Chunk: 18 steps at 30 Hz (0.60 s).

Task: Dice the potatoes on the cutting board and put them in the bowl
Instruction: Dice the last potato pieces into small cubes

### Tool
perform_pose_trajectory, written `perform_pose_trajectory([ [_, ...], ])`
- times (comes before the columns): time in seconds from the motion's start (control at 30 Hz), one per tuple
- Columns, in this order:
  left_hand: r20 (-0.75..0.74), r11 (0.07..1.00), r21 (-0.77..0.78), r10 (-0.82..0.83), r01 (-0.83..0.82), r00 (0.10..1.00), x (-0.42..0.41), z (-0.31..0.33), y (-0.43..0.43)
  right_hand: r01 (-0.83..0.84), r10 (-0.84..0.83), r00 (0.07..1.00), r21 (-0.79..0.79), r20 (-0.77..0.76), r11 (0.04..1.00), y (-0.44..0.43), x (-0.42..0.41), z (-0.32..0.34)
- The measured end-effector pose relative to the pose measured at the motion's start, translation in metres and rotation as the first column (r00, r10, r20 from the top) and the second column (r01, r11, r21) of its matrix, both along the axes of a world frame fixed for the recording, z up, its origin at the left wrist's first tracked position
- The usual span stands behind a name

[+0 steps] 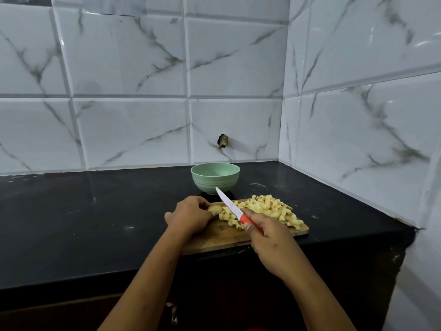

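A wooden cutting board (220, 235) lies at the front edge of the black counter. A heap of diced potato (269, 209) covers its right half. My left hand (189, 215) curls over an uncut potato piece (214, 208) at the board's far left and holds it down. My right hand (270, 237) grips the red handle of a knife (230, 206); its white blade points up and away, over the dice beside the held piece. A pale green bowl (215, 177) stands just behind the board, and its inside looks empty.
The black counter (95, 223) stretches wide to the left. White marble-look tiled walls (358, 115) close in behind and on the right, forming a corner. A dark hole (222, 141) marks the back wall above the bowl. The counter's front edge runs just below the board.
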<state>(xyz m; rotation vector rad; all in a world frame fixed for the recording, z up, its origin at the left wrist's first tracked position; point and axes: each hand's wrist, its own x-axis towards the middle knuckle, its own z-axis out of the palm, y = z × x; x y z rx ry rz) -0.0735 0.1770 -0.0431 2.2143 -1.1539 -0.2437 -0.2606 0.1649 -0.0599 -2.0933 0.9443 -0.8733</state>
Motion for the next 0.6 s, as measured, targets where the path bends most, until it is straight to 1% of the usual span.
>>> perform_pose_trajectory([
  [0.17,0.039,0.988,-0.119,0.098,-0.093,0.994,0.002,-0.001,0.012,0.006,-0.005,1.000,-0.052,0.017,0.999,0.001,0.004,0.006],
  [0.27,0.089,0.994,-0.079,0.084,-0.077,0.992,-0.003,0.001,0.015,0.002,-0.002,1.000,-0.076,0.000,0.997,0.000,0.010,0.007],
  [0.33,0.071,0.999,-0.048,0.028,-0.025,0.997,-0.003,0.001,0.014,-0.003,0.004,1.000,-0.073,0.020,0.997,0.000,0.015,0.008],
  [0.4,0.016,0.997,-0.073,-0.029,0.031,0.999,-0.002,0.000,0.014,0.014,-0.007,0.998,-0.096,0.070,0.995,-0.001,0.019,0.011],
  [0.47,-0.107,0.977,-0.183,-0.132,0.111,0.985,-0.001,0.000,0.016,0.038,-0.028,0.990,-0.073,0.136,0.997,-0.005,0.024,0.015],
  [0.53,-0.263,0.932,-0.300,-0.285,0.203,0.922,-0.004,0.001,0.022,0.034,-0.033,0.980,-0.001,0.194,0.999,-0.010,0.029,0.018],
  [0.6,-0.327,0.902,-0.349,-0.370,0.252,0.870,-0.009,0.002,0.028,0.031,-0.038,0.974,0.035,0.225,0.999,-0.013,0.036,0.018],
])
